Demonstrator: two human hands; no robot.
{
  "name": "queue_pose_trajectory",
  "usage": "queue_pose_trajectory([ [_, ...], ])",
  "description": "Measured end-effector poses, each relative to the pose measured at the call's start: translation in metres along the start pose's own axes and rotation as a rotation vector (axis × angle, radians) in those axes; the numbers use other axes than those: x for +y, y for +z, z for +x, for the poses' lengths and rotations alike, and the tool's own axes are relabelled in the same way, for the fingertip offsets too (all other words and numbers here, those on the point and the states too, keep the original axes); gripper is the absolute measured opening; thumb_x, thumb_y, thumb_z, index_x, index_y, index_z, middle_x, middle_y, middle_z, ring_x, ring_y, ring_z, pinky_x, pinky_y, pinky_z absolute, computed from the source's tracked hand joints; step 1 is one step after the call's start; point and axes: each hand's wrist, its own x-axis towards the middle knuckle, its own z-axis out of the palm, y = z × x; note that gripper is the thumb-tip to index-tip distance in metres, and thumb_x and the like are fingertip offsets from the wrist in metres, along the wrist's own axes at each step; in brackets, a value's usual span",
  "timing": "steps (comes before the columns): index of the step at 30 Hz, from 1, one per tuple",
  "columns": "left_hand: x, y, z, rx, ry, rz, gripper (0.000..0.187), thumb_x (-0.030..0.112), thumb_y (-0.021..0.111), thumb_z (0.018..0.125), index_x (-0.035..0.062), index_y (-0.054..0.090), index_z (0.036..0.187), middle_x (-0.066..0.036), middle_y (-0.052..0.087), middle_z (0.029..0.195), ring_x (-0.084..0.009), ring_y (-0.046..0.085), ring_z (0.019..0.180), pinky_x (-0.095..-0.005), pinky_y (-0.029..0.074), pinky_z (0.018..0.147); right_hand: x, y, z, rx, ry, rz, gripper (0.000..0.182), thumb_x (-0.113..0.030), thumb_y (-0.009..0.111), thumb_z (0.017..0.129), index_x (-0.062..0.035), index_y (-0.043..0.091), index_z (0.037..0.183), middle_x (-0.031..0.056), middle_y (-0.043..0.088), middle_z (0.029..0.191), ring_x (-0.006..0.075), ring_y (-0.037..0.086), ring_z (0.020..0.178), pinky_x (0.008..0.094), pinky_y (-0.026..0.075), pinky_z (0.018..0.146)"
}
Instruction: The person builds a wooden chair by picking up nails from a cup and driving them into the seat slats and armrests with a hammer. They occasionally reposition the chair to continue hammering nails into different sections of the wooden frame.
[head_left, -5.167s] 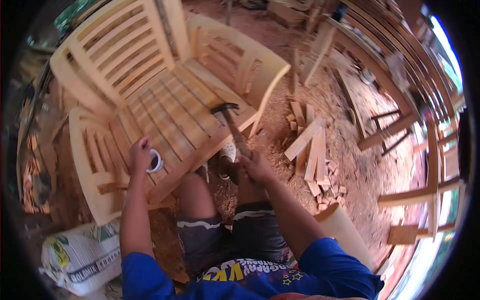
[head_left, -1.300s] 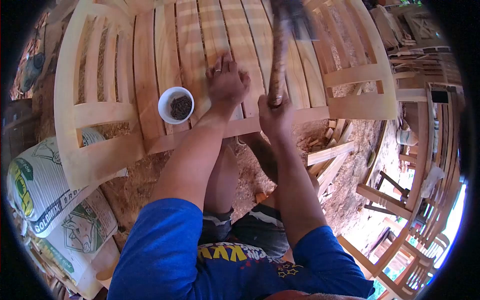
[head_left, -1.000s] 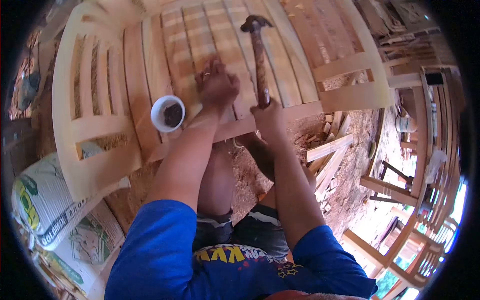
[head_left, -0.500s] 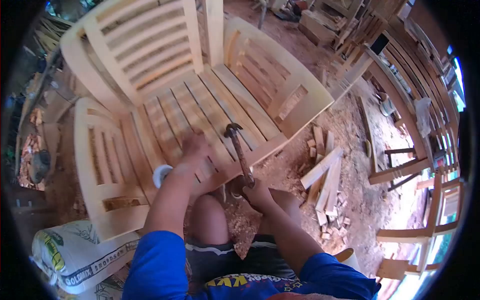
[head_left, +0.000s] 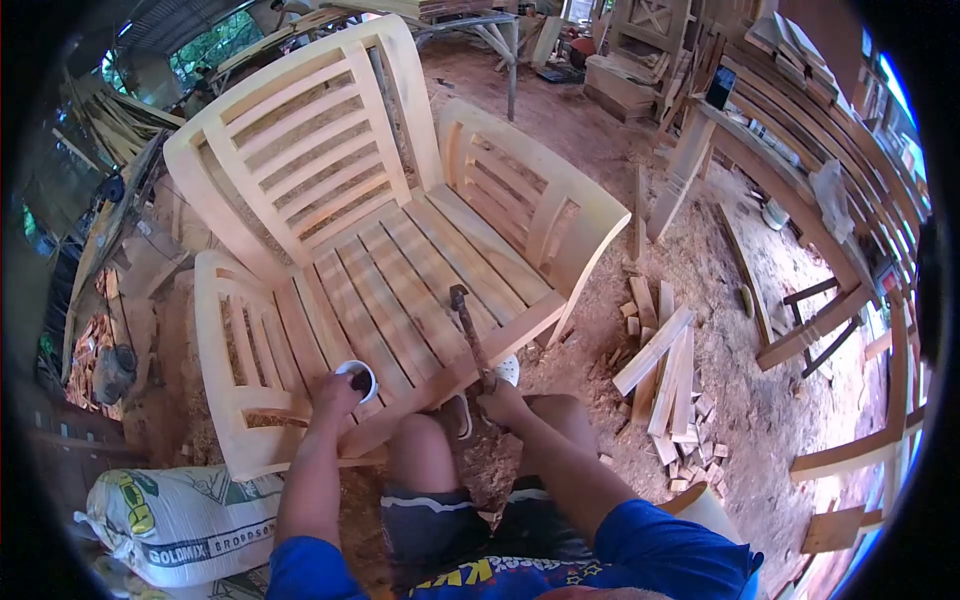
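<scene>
A slatted wooden armchair (head_left: 285, 190) of pale bare wood stands in front of my knees. On the left of its seat sits a white cup (head_left: 372, 393), its mouth facing me. My left hand (head_left: 336, 396) is at the near left side of the cup, fingers at the rim and reaching over into it; the fingertips are lost in the dark inside. My right hand (head_left: 503, 405) is closed around the handle of a hammer (head_left: 467, 325). The hammer points up, with its head over the front slats of the seat.
Wood offcuts (head_left: 660, 370) lie piled on the shaving-strewn ground to the right. A printed white sack (head_left: 190, 525) stands at lower left. Farther right is a long wooden bench frame (head_left: 800, 190) with a phone (head_left: 720, 87) on it. A table with boards is at the back.
My left hand has gone from over the middle of the seat leftward to the white cup. The hammer stays in my right hand. The view has tilted up, showing more background.
</scene>
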Motion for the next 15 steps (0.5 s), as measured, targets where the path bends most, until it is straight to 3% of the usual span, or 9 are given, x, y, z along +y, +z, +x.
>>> queue_pose_trajectory([
  [3,0.001,0.022,0.029,-0.066,-0.139,-0.049,0.033,0.025,0.068,0.090,0.0073,0.076,0.118,-0.018,0.070,0.128,-0.0346,0.070,0.116,-0.0438,0.057,0.099,-0.012,0.001,-0.003,0.020,0.109,-0.040,0.055,-0.028,0.068,0.081,0.0095,0.060,0.121,0.0362,0.068,0.110,0.0480,0.067,0.111,0.0510,0.053,0.096],
  [6,0.020,-0.004,0.023,-0.070,-0.200,-0.026,0.032,0.024,0.070,0.090,0.0059,0.076,0.116,-0.018,0.072,0.124,-0.0333,0.071,0.115,-0.0429,0.058,0.097,-0.013,0.005,-0.003,0.040,0.091,-0.062,0.054,-0.027,0.067,0.081,0.0104,0.061,0.119,0.0355,0.069,0.107,0.0481,0.068,0.109,0.0501,0.054,0.094],
  [12,0.007,-0.010,0.031,-0.051,-0.276,0.018,0.031,0.020,0.070,0.089,0.0068,0.076,0.117,-0.017,0.073,0.123,-0.0319,0.071,0.115,-0.0433,0.059,0.095,-0.013,0.008,-0.001,0.092,0.010,0.053,0.046,-0.023,0.069,0.079,0.0087,0.064,0.112,0.0293,0.072,0.095,0.0412,0.073,0.090,0.0473,0.058,0.079],
  [15,-0.006,-0.019,0.027,-0.059,-0.312,0.009,0.038,0.029,0.073,0.088,0.0084,0.075,0.119,-0.014,0.073,0.124,-0.0297,0.071,0.116,-0.0420,0.059,0.095,0.009,0.022,0.015,0.120,0.001,-0.001,0.040,-0.021,0.071,0.078,0.0068,0.066,0.107,0.0257,0.073,0.091,0.0363,0.075,0.085,0.0459,0.059,0.075],
])
